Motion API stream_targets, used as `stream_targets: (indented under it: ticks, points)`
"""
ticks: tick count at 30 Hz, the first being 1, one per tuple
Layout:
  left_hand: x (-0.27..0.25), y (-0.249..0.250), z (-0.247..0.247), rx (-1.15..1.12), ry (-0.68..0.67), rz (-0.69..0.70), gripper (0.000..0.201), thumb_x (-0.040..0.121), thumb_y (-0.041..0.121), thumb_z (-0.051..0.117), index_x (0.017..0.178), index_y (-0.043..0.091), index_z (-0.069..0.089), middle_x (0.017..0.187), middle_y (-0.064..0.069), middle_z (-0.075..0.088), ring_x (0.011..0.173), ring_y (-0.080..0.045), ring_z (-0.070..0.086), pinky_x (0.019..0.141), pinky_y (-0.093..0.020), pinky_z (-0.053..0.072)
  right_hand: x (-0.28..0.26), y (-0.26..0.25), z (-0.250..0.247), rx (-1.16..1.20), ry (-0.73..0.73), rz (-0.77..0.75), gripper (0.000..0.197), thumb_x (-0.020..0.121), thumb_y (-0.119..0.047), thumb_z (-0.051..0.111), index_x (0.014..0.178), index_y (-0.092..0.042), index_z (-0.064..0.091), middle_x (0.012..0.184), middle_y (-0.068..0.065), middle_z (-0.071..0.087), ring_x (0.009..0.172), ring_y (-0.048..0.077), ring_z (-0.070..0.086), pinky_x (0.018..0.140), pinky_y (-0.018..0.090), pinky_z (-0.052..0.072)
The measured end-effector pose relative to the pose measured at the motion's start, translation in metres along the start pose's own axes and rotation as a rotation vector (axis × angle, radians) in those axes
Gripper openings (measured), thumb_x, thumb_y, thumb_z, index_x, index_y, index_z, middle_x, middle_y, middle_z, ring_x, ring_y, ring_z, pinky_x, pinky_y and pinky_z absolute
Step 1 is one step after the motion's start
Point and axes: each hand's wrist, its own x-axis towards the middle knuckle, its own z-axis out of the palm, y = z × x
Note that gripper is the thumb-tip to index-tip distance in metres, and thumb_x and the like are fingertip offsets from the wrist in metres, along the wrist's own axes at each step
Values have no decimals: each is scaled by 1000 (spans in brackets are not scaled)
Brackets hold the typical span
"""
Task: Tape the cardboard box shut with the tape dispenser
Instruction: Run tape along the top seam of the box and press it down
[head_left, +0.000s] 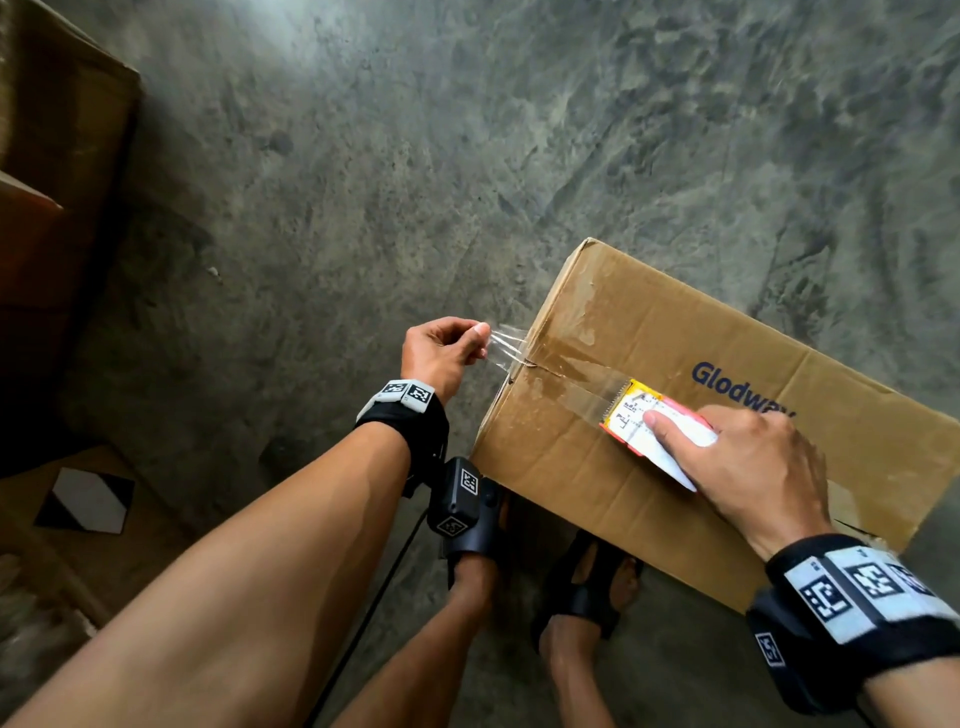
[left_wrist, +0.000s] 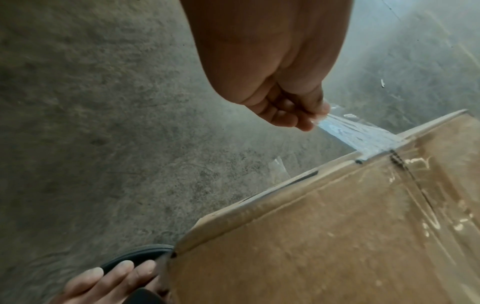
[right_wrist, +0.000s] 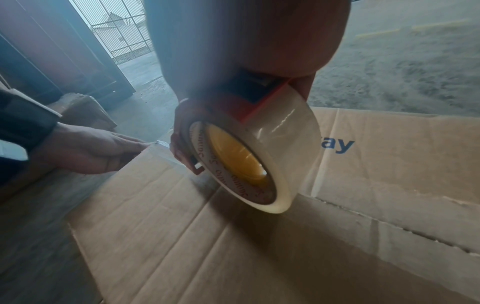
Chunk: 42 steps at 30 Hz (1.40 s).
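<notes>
A brown cardboard box (head_left: 597, 467) printed "Glodway" lies on the concrete floor, flaps closed. My right hand (head_left: 748, 467) grips the red tape dispenser (head_left: 639, 415) with its clear tape roll (right_wrist: 262, 156) and holds it on the box top along the centre seam. A strip of clear tape (head_left: 561, 384) runs from the dispenser's toothed blade along the seam and past the box's left edge. My left hand (head_left: 447, 351) pinches that free tape end (left_wrist: 345, 127) just beyond the edge, held taut in the air. Old glossy tape patches show on the box top (left_wrist: 428, 185).
Other brown cartons (head_left: 57, 171) stand at the left, with flattened cardboard and a black-and-white label (head_left: 88, 499) below them. My sandalled feet (head_left: 587, 592) stand against the box's near side. A barred gate (right_wrist: 122, 30) shows behind in the right wrist view. Grey concrete floor (head_left: 467, 130) stretches beyond.
</notes>
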Motion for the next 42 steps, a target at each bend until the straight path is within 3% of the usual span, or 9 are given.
stream_targets:
  ticks: [8,14,19,22,25,28,33,38,42]
  points:
    - [7,-5,25,129,-31,-112,20,89,8,72,96,-11,70,74,-16,67,52,-10,61,61,-21,55,2,0,3,19,21,-2,65,83,-78,50,76,-17,72,72,16,66,70,38,65,59,35,44]
    - [12,-8,38,322,-70,-159,18,83,26,79,83,8,75,82,-11,75,76,-25,71,87,-44,59,4,-3,1,23,4,6,62,85,-73,55,75,-15,73,72,17,66,72,38,65,59,35,41]
    - [6,6,31,725,-57,-223,74,89,52,64,148,12,40,145,-12,52,133,-30,49,111,-38,40,5,-8,1,18,8,21,60,85,-71,58,78,-14,75,75,21,68,76,41,67,62,36,43]
    - [-1,12,28,654,6,-64,46,99,47,46,125,12,60,125,-13,66,120,-29,59,104,-39,44,5,-10,0,14,14,39,60,85,-70,60,78,-12,75,77,22,69,76,42,67,62,37,44]
    - [-14,14,32,511,-122,2,65,93,67,29,93,17,69,104,-12,73,104,-28,67,98,-43,50,3,-12,-2,26,7,54,60,84,-70,60,78,-12,76,77,22,69,77,41,67,63,38,47]
    - [-23,11,41,500,-327,-177,104,71,96,9,128,28,64,135,-3,63,127,-21,56,112,-46,38,3,-14,-4,24,-18,74,60,84,-70,59,81,-13,76,80,21,71,79,41,67,65,37,48]
    - [-27,23,47,557,-370,-321,124,62,98,2,153,20,35,159,-10,34,146,-27,32,122,-48,18,8,-21,-8,-16,-57,73,61,87,-70,55,88,-12,76,89,20,72,87,39,68,71,38,50]
    - [-53,30,59,899,-380,226,78,102,57,24,158,12,-6,165,-6,-17,151,-24,-19,123,-38,-9,5,-22,-13,-34,-87,88,63,89,-70,52,95,-13,77,96,21,73,92,39,68,77,39,50]
    - [-71,17,70,1305,-517,804,67,105,46,24,158,17,-5,163,-1,-21,150,-20,-24,123,-35,-11,1,-27,-15,-31,-79,96,65,89,-70,51,99,-11,77,98,21,73,95,38,69,80,40,50]
